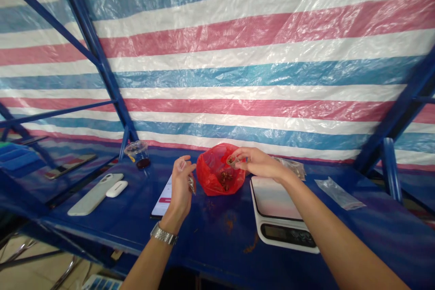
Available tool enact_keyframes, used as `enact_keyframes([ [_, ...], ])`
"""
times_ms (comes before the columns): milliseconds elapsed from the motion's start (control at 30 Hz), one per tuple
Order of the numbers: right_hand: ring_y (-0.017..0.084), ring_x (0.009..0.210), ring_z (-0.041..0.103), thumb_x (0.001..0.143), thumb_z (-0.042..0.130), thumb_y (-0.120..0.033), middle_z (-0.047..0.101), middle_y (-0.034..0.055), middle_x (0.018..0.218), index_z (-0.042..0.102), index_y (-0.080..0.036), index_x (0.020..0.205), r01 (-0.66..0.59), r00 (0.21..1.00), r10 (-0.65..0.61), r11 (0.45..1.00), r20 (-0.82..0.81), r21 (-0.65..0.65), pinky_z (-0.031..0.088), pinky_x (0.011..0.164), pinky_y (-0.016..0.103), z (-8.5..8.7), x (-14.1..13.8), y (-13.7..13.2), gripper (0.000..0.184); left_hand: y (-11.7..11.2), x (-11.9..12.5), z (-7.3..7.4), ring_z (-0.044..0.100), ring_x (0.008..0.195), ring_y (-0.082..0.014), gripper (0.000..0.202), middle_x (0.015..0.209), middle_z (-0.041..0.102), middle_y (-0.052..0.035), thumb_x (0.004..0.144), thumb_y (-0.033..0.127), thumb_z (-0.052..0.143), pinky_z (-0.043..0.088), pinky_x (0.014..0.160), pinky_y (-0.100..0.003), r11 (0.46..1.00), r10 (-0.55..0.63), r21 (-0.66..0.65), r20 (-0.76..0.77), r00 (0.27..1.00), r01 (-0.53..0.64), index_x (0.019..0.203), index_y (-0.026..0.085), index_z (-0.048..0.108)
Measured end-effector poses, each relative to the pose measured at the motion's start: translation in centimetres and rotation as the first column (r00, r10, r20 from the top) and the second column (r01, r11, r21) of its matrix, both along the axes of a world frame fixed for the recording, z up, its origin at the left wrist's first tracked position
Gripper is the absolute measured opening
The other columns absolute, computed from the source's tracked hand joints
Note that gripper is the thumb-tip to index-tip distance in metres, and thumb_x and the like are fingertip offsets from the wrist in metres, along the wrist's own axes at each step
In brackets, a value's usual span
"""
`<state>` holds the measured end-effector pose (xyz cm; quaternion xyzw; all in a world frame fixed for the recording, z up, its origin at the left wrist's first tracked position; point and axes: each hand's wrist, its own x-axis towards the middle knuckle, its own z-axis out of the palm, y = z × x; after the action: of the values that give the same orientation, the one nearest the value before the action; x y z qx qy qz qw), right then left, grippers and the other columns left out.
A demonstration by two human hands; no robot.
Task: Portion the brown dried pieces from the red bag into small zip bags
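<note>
An open red plastic bag with small brown pieces inside sits on the blue table. My left hand, with a metal watch on the wrist, is raised just left of the bag and pinches a small clear bag that hangs from its fingers. My right hand is over the right rim of the red bag, fingertips pinched on a small brown piece. Under my right forearm stands a white digital scale.
A smartphone lies face up by my left wrist. A white keyboard-like slab and a small white device lie at left, a clear plastic cup behind them. Clear bags lie right of the scale. Striped tarp behind.
</note>
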<state>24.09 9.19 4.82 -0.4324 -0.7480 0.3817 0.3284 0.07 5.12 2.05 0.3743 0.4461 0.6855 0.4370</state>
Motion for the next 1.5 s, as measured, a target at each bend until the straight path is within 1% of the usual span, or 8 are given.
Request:
enact_keyframes([
  [200, 0.019, 0.103, 0.069, 0.087, 0.067, -0.024, 0.075, 0.0063, 0.113, 0.071, -0.02, 0.11, -0.077, 0.995, 0.081, 0.994, -0.05, 0.075, 0.054, 0.089, 0.029, 4.8, -1.6, -3.7, 0.024, -1.4, 1.1, 0.7, 0.058, 0.071, -0.0154, 0.024, 0.082, 0.067, -0.0021, 0.081, 0.041, 0.072, 0.046, 0.065, -0.026, 0.972, 0.203, 0.216, -0.549, 0.811, -0.097, 0.088, 0.02, 0.066],
  [400, 0.018, 0.088, 0.067, 0.086, 0.067, -0.018, 0.075, 0.0021, 0.1, 0.073, -0.023, 0.115, -0.057, 0.985, 0.015, 0.969, 0.173, 0.24, 0.051, 0.08, 0.028, 7.4, -3.1, -6.5, 0.03, -2.9, 3.6, 0.6, 0.065, 0.081, -0.0199, 0.022, 0.091, 0.073, -0.004, 0.088, 0.041, 0.067, 0.044, 0.071, -0.028, 0.988, 0.082, 0.15, -0.718, 0.691, 0.039, 0.098, 0.022, 0.07],
  [533, 0.019, 0.102, 0.065, 0.081, 0.064, -0.004, 0.072, 0.0018, 0.11, 0.076, -0.025, 0.104, -0.114, 0.948, -0.03, 0.898, 0.318, 0.425, 0.047, 0.092, 0.028, 6.4, -3.4, -6.4, 0.033, -3.1, 4.7, 0.1, 0.065, 0.077, -0.0189, 0.02, 0.089, 0.073, -0.0037, 0.088, 0.039, 0.066, 0.043, 0.069, -0.028, 0.991, 0.029, 0.11, -0.729, 0.684, 0.076, 0.095, 0.021, 0.067],
  [767, 0.015, 0.098, 0.064, 0.081, 0.053, 0.003, 0.067, 0.0006, 0.11, 0.075, -0.025, 0.1, -0.192, 0.914, -0.028, 0.849, 0.405, 0.492, 0.046, 0.086, 0.025, 5.8, -3.8, -6.5, 0.04, -2.7, 5.0, -0.3, 0.062, 0.075, -0.0199, 0.025, 0.086, 0.07, -0.0052, 0.087, 0.042, 0.066, 0.041, 0.067, -0.029, 0.997, 0.047, 0.076, -0.758, 0.65, 0.017, 0.097, 0.018, 0.066],
  [1000, 0.02, 0.103, 0.066, 0.09, 0.058, -0.013, 0.067, 0.0032, 0.118, 0.074, -0.028, 0.112, 0.032, 0.906, -0.245, 0.853, 0.346, 0.521, 0.047, 0.09, 0.028, 5.0, -3.9, -4.4, 0.031, -2.1, 4.5, -0.9, 0.059, 0.066, -0.0162, 0.028, 0.076, 0.067, -0.001, 0.086, 0.048, 0.067, 0.042, 0.065, -0.027, 0.998, 0.035, 0.062, -0.663, 0.748, 0.008, 0.088, 0.02, 0.064],
  [1267, 0.031, 0.113, 0.068, 0.088, 0.066, -0.027, 0.072, 0.0095, 0.126, 0.072, -0.027, 0.123, 0.072, 0.758, -0.29, 0.928, 0.584, 0.367, 0.05, 0.086, 0.033, 0.1, -3.4, -1.7, 0.035, -1.3, 3.2, -0.3, 0.06, 0.07, -0.0141, 0.034, 0.078, 0.066, -0.0003, 0.089, 0.05, 0.061, 0.048, 0.068, -0.026, 0.994, -0.076, 0.055, -0.265, 0.961, 0.094, 0.096, 0.017, 0.065],
  [1400, 0.033, 0.109, 0.071, 0.088, 0.063, -0.022, 0.074, 0.013, 0.119, 0.072, -0.024, 0.118, 0.07, 0.716, -0.312, 0.922, 0.624, 0.38, 0.05, 0.082, 0.034, -1.4, -3.8, -1.2, 0.032, -1.6, 2.9, -0.1, 0.052, 0.057, -0.0121, 0.037, 0.066, 0.059, 0.0031, 0.087, 0.054, 0.061, 0.042, 0.056, -0.024, 0.992, -0.118, 0.022, -0.204, 0.972, 0.125, 0.091, 0.017, 0.065],
  [1500, 0.032, 0.105, 0.072, 0.086, 0.06, -0.014, 0.075, 0.0137, 0.115, 0.073, -0.022, 0.11, 0.062, 0.687, -0.322, 0.919, 0.651, 0.39, 0.049, 0.081, 0.033, -2.0, -4.1, -1.2, 0.028, -1.6, 2.9, -0.3, 0.056, 0.063, -0.0146, 0.031, 0.07, 0.063, 0.0006, 0.085, 0.048, 0.063, 0.044, 0.061, -0.026, 0.999, -0.023, 0.019, -0.333, 0.943, 0.032, 0.087, 0.017, 0.065],
])
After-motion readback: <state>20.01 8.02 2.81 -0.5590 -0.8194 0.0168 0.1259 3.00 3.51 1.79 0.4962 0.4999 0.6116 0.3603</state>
